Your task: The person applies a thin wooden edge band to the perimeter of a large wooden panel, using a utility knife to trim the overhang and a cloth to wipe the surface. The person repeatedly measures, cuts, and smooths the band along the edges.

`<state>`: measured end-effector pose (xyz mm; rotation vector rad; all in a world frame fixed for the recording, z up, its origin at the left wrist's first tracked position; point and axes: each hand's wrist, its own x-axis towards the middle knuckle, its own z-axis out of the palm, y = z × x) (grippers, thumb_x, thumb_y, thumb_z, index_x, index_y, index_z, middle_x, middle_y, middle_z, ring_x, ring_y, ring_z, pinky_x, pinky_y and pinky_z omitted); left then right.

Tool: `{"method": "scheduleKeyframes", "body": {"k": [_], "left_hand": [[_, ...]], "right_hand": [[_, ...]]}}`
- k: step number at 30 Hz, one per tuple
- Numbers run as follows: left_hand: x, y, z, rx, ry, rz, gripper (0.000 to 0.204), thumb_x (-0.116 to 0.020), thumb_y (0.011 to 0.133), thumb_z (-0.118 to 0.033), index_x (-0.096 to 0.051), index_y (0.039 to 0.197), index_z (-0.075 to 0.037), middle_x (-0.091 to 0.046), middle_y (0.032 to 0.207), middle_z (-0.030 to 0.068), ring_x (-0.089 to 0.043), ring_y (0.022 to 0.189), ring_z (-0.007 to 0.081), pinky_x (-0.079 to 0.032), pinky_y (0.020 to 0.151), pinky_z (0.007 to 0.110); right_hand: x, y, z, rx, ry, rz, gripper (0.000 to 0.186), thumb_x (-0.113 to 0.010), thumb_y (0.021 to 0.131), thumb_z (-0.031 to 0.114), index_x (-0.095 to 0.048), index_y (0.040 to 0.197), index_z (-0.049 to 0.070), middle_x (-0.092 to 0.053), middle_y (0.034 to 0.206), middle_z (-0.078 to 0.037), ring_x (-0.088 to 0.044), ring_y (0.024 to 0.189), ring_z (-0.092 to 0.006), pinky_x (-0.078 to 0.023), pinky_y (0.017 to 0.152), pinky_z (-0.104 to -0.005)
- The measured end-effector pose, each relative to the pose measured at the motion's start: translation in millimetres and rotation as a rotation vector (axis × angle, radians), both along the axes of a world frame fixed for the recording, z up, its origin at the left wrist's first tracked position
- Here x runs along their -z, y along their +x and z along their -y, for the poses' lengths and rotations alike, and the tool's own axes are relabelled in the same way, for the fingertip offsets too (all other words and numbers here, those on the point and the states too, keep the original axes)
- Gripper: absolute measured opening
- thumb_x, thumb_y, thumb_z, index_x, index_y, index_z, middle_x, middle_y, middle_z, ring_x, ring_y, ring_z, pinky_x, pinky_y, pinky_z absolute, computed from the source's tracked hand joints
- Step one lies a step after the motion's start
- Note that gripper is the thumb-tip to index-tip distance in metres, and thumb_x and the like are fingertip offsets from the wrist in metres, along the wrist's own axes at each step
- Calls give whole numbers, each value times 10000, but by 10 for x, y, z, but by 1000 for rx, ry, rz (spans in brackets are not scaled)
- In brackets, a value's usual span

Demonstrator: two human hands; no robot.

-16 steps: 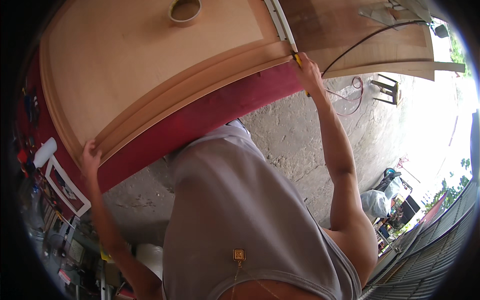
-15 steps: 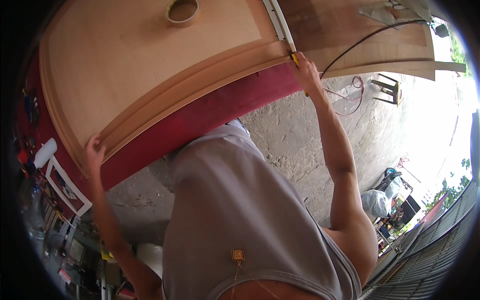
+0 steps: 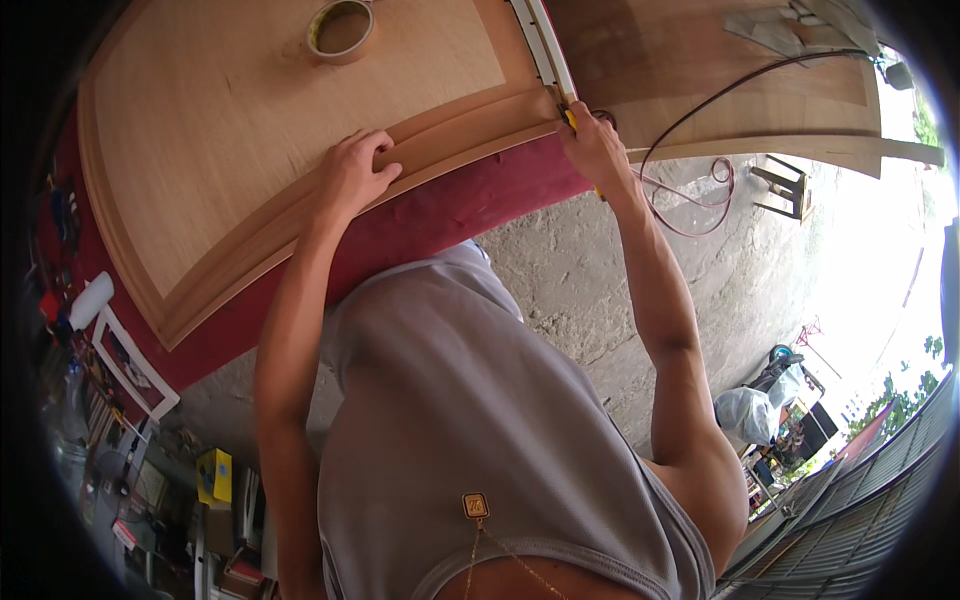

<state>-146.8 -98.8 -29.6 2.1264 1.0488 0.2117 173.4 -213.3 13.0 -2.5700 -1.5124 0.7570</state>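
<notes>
A large light-brown wooden panel (image 3: 220, 130) with a raised frame lies on a dark-red covered surface (image 3: 430, 215). Along the panel's near edge runs a stepped wooden strip (image 3: 460, 125). My left hand (image 3: 355, 175) rests on this strip near its middle, fingers loosely bent and thumb apart, gripping nothing. At the panel's right near corner, my right hand (image 3: 595, 145) is closed round a slim yellow-and-black tool (image 3: 571, 119), whose ends show above and below the fist. Its working tip is too small to make out. Just beyond that hand lies a long white strip (image 3: 545, 50).
A tape roll (image 3: 341, 32) sits on the panel. Another wooden board (image 3: 720, 110) and a dark hose (image 3: 720, 88) are at the right. On the concrete floor (image 3: 570, 270) stands a small stool (image 3: 785, 188). Tools and a white frame (image 3: 130, 365) lie at left.
My left hand has moved right along the strip from the panel's left corner to about its middle. My right hand stays at the right corner with the yellow-and-black tool.
</notes>
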Motion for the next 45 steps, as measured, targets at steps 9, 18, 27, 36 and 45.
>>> {"method": "scheduleKeyframes", "body": {"k": [9, 18, 27, 36, 45], "left_hand": [[-50, 115, 73, -92, -58, -53, 239, -769, 734, -91, -563, 838, -29, -607, 792, 89, -586, 725, 256, -475, 682, 378], [3, 73, 206, -140, 56, -26, 195, -760, 744, -126, -599, 847, -87, -643, 850, 58, -645, 781, 276, -508, 658, 392], [-42, -157, 391, -281, 274, -188, 156, -741, 756, -171, -673, 892, -132, -647, 906, 36, -616, 953, 263, -452, 835, 442], [21, -277, 652, -419, 456, -188, 124, -724, 767, -199, -737, 888, -177, -669, 909, -7, -626, 895, 214, -423, 855, 426], [-54, -885, 471, -418, 297, -307, 120, -696, 769, -168, -750, 875, -187, -685, 883, -1, -625, 931, 210, -429, 916, 419]], "right_hand": [[-59, -40, -46, 28, -135, 11, 407, -519, 915, 288, -505, 1237, 40, -660, 943, -300, -636, 937, -482, -494, 835, -556], [-388, 22, -15, 13, -280, -64, 399, -494, 881, 171, -495, 1245, 8, -640, 1021, -324, -612, 992, -491, -470, 885, -548], [168, -321, -1259, -367, 567, -125, 485, -537, 798, 46, -512, 1283, 37, -536, 1143, -255, -567, 1035, -459, -490, 858, -514], [675, -113, -2301, -920, 388, -121, 524, -713, 736, 146, -605, 1249, 158, -575, 1199, -154, -580, 1060, -366, -486, 914, -442], [567, -380, -3407, -818, 795, 313, 318, -757, 709, 214, -651, 971, 70, -631, 1114, -123, -539, 1140, -299, -418, 980, -455]]}}
